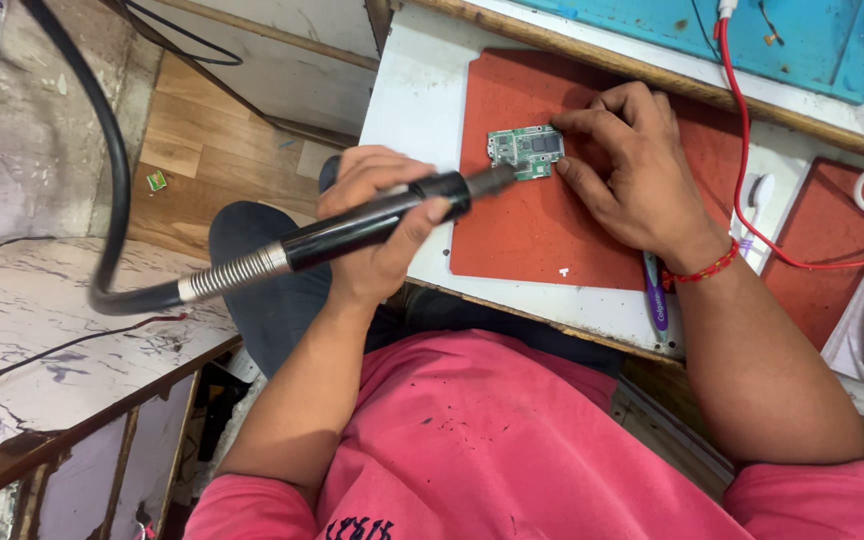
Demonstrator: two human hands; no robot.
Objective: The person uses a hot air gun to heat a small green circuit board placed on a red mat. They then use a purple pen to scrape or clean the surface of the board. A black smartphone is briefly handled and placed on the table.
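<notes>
A small green circuit board (524, 150) lies on a red mat (532, 225) on the white worktop. My right hand (632, 165) rests on the mat with its fingertips pinching the board's right edge. My left hand (377, 215) grips a black hot-air handpiece (352, 230). Its metal nozzle points at the board's lower left corner, very close to it. A silver spring sleeve and a thick black hose (117, 180) run from the handpiece's rear up to the left.
A blue mat (812, 40) lies at the back right. A red cable (752, 150) crosses the worktop beside a second red mat (832, 240). A purple toothbrush (656, 300) lies near my right wrist. A marbled shelf (42, 330) stands at the left, over a wooden floor.
</notes>
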